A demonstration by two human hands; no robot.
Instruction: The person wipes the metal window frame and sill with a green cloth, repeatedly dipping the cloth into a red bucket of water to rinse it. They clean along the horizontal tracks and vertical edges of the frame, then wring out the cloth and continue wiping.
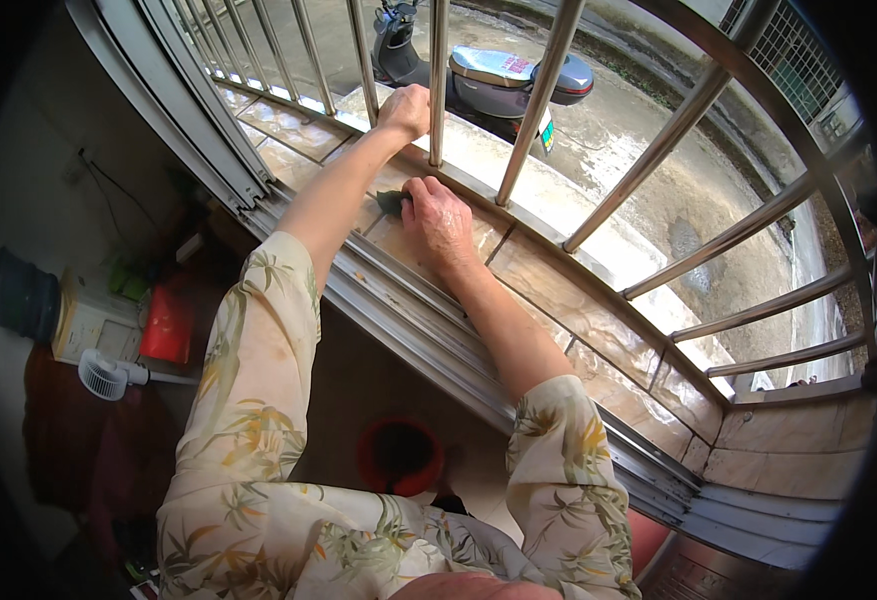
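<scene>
My left hand (406,111) is closed at an upright metal bar (438,82) of the window guard, its fingers partly hidden behind the bar. Below it, my right hand (440,221) is wet and presses a dark green scouring pad or cloth (391,201) onto the tiled window sill (558,281). Only a corner of the pad shows beyond the thumb side. The beige marbled tiles glisten with water. Between my forearms and the sill runs the metal sliding-window track (401,289), which has dirt in its grooves.
Sliding window frames (175,97) stand at the left. Outside the bars are a parked electric scooter (491,79) and a concrete ledge (596,217). Beneath me, a red bucket (401,457) stands on the floor. A small white fan (106,375) and a red container (166,319) are at the left.
</scene>
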